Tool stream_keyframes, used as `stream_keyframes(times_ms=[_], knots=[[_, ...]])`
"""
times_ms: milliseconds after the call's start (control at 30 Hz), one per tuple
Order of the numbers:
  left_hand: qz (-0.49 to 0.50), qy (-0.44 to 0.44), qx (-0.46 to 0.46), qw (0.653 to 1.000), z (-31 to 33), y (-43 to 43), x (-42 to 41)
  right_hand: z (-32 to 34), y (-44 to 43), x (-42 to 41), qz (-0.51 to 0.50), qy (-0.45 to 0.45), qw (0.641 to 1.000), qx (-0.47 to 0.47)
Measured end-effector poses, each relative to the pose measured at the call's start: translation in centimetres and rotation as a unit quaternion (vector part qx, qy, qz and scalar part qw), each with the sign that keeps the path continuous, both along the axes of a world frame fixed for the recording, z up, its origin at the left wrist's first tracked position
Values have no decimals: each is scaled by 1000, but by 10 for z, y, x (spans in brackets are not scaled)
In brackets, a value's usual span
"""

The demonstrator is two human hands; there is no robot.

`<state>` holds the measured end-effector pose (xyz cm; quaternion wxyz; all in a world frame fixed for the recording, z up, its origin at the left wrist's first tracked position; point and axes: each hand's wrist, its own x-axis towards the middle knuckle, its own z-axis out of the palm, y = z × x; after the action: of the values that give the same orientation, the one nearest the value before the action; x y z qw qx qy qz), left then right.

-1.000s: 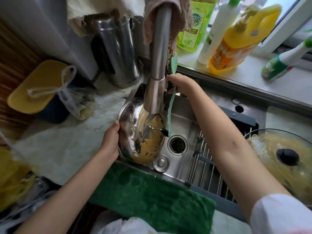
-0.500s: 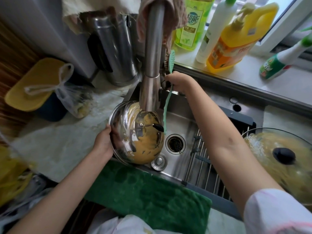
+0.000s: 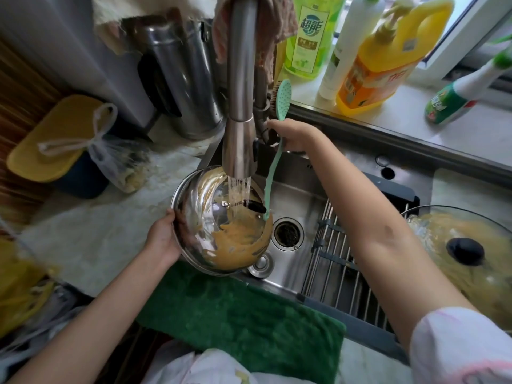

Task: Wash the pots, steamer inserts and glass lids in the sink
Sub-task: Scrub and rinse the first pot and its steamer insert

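My left hand (image 3: 163,239) grips the left rim of a steel-rimmed glass lid (image 3: 221,220), tilted over the left side of the sink (image 3: 304,195). Yellow-brown batter smears its underside, and its black knob shows through the glass. Water streams from the faucet spout (image 3: 239,106) onto the lid. My right hand (image 3: 293,134) reaches behind the spout, its fingers curled at the tap handle, which is mostly hidden. A green long-handled scrubber (image 3: 281,106) hangs just beside that hand. A second batter-coated glass lid (image 3: 468,250) with a black knob lies at the right edge.
A wire rack (image 3: 340,253) spans the sink's right part beside the drain (image 3: 286,234). Detergent bottles (image 3: 371,59) stand on the sill behind. A steel kettle (image 3: 180,76) and a tied plastic bag (image 3: 119,162) sit at the left. A green mat (image 3: 243,314) covers the front edge.
Water has started running from the spout onto the lid. My left hand still holds the lid under it, and my right hand stays at the tap.
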<state>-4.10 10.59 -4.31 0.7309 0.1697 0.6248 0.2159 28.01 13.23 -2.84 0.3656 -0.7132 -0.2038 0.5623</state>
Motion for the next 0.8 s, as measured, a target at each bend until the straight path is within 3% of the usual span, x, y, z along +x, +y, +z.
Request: stream_keyframes(times_ms=[67,233,367,433,733,800], knots=[[-3,-8,2,1000,3,-4,4,4,-12,3,-4,-27,1000,-7],[-26,-18,4,999,4,-13,14,17,-56,10,-139,-230,962,41],[-44,-1,5,999,2,-19,24,39,-103,7,-112,-375,919,54],[-56,20,9,998,0,-21,31,47,-124,-3,-86,-384,918,38],[-151,132,110,974,8,-38,67,37,-183,-125,-10,-266,963,42],[-167,138,133,967,8,-40,71,26,-180,-159,35,-324,943,60]])
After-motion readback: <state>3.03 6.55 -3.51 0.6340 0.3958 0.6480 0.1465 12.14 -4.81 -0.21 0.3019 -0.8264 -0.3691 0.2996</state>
